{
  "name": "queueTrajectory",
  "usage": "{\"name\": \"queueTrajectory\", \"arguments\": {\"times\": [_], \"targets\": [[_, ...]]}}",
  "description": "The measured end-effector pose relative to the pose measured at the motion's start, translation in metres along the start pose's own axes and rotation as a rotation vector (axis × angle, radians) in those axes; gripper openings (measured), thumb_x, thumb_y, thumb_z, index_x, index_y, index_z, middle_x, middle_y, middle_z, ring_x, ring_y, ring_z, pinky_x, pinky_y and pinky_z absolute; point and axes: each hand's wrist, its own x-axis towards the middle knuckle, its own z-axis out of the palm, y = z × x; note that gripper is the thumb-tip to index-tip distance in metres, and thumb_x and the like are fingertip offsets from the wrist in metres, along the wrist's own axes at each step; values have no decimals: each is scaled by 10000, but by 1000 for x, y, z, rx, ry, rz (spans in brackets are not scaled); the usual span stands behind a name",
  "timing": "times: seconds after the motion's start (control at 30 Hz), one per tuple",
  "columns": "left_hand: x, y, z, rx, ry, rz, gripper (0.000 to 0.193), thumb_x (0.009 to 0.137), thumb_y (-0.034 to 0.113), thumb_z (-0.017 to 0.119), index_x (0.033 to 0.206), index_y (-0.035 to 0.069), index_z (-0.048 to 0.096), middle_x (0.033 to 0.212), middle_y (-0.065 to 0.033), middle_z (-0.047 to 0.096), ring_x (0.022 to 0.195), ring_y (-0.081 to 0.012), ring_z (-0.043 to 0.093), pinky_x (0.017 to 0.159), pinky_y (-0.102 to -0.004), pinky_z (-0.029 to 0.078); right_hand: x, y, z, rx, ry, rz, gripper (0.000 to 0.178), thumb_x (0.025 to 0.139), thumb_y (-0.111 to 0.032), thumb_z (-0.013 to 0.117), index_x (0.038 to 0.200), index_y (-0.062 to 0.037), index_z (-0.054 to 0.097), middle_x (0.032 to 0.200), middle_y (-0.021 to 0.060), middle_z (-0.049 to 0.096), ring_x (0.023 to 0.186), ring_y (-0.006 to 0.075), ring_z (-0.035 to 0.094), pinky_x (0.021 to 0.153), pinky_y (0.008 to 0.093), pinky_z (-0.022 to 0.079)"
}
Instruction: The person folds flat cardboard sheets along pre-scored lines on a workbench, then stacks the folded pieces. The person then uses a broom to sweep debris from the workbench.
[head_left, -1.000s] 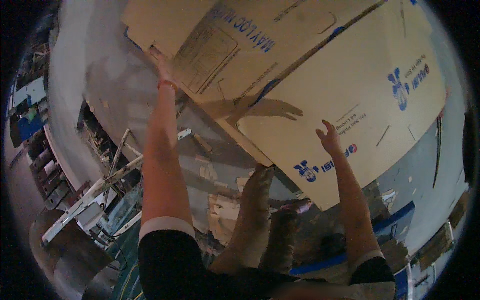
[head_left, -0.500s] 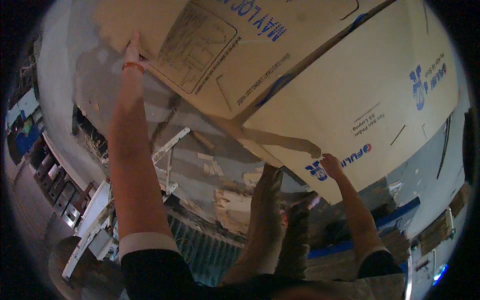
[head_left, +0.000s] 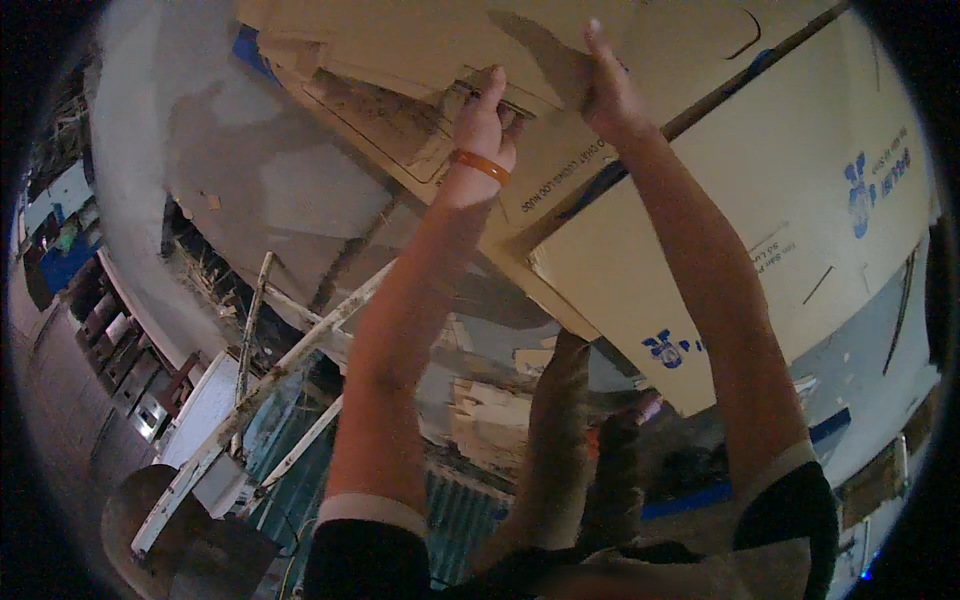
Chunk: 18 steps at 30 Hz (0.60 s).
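We have both hands raised against a stack of flattened cardboard boxes. Our left hand, with an orange band round the wrist, has its fingers curled over the edge of a brown cardboard sheet in the stack, gripping it. Our right hand lies just beside it, to the right, palm flat and fingers spread on a pale cardboard panel, pressing rather than clenching; whether the thumb hooks an edge we cannot tell. Both forearms come up from the lower edge of the view, the sleeves dark with pale cuffs. The cardboard fills the top and right of the view, tilted, its lower corner hanging above our legs; blue printing shows on the pale outer panel. Below and to the left stands a worn white-painted wooden frame, leaning against a grey patched wall. Further left, shelving runs along the edge, too dim to tell apart
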Motion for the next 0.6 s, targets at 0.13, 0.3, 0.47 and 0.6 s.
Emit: {"name": "queueTrajectory", "arguments": {"times": [0.13, 0.3, 0.47, 0.6], "targets": [[-29, 6, -29, -114, -185, -9, 350, 832, 374, 608, 1036, 104, 520, 1028, -55, 557, 991, -190, 527, 833, -362, 465, 26, 8, 37, -142, 160, -8, 486, 768, -377, 629, 1135, -63, 583, 1121, 86, 576, 1003, 224, 528, 836, 340, 407], [-64, 4, -118, -57, 53, -82, 458, 878, 339, 528, 1231, 65, 425, 1211, -101, 491, 1132, -251, 456, 967, -407, 387, -20, -22, 4, -258, 82, -25, 448, 761, -346, 608, 1113, -68, 600, 1161, 92, 565, 1093, 226, 486, 942, 335, 345], [-89, -4, -174, -323, -35, -214, 661, 866, 554, 379, 1313, 68, 357, 1323, -124, 412, 1211, -285, 389, 1007, -431, 323, -205, -104, -137, -416, 205, 64, 581, 828, -426, 478, 1222, 2, 473, 1309, 129, 445, 1269, 257, 324, 1054, 416, 200], [-105, -58, -124, -26, -473, -317, 763, 820, 652, 372, 1344, 100, 324, 1322, -111, 400, 1214, -291, 376, 1013, -430, 301, -401, -162, -235, -743, 223, 69, 517, 859, -429, 447, 1112, 11, 544, 1132, 161, 565, 1029, 283, 535, 966, 422, 356]]}}
